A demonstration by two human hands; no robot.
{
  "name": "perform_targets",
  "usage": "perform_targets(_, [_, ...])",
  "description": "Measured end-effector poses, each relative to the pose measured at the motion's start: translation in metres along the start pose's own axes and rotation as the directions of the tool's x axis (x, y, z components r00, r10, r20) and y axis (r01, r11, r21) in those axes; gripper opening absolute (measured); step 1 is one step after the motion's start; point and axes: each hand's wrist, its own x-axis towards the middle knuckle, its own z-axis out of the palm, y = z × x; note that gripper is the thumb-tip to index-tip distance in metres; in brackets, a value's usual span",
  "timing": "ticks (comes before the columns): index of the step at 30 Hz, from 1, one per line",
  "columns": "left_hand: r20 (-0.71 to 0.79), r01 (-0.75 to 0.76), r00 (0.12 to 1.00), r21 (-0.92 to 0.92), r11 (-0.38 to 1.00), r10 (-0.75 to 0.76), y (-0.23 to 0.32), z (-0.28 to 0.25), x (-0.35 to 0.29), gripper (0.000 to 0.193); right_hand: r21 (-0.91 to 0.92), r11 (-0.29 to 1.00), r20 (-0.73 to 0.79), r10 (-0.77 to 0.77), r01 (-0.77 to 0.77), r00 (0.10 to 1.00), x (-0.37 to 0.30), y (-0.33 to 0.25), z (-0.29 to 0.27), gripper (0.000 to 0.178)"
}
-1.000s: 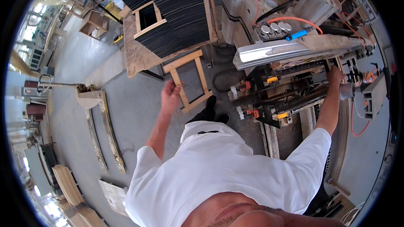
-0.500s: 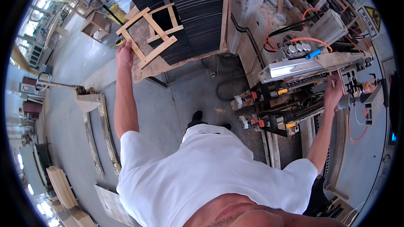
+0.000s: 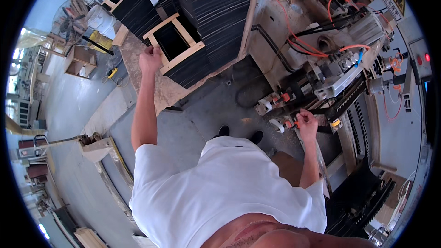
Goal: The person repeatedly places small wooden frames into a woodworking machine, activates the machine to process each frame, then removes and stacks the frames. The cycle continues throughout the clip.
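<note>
Pale wood, head view: the frame (image 3: 183, 58) is lying on the black stack (image 3: 188, 70) at eleven o'clock, the left hand (image 3: 150, 59) bunching fingers at its edge, pinch uncertain. The right hand (image 3: 307, 125) is curling beside a red clamp (image 3: 288, 124) at three, grip unclear. A lettered warning sign (image 3: 396, 2) is showing at two; grey floor (image 3: 202, 110) is separating stack from clamp.

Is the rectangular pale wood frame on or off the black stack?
On: the frame lies atop the stack, left hand at its edge.
</note>
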Motion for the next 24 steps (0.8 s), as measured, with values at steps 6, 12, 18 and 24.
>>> perform_targets(6, [0.147,-0.666,0.745,0.122,0.736,0.650,0.060,-0.022,-0.063,0.049,-0.131,0.991,0.067,-0.016,0.024,0.998,-0.031,-0.001,0.047,0.015])
perform_targets(12, [0.371,-0.544,0.812,0.200,0.815,0.451,0.055,0.003,-0.059,0.045,-0.398,0.903,0.052,-0.153,0.161,0.987,-0.029,-0.065,0.018,0.010])
perform_targets(18, [0.511,-0.565,0.718,0.032,0.825,0.472,0.038,0.018,-0.029,0.048,-0.551,0.821,-0.120,-0.255,0.149,0.959,-0.072,-0.077,-0.052,0.012])
perform_targets(24, [0.419,-0.663,0.737,0.291,0.690,0.531,0.064,0.013,-0.055,0.058,-0.764,0.638,-0.247,-0.424,0.094,0.871,-0.146,-0.129,-0.151,0.013])
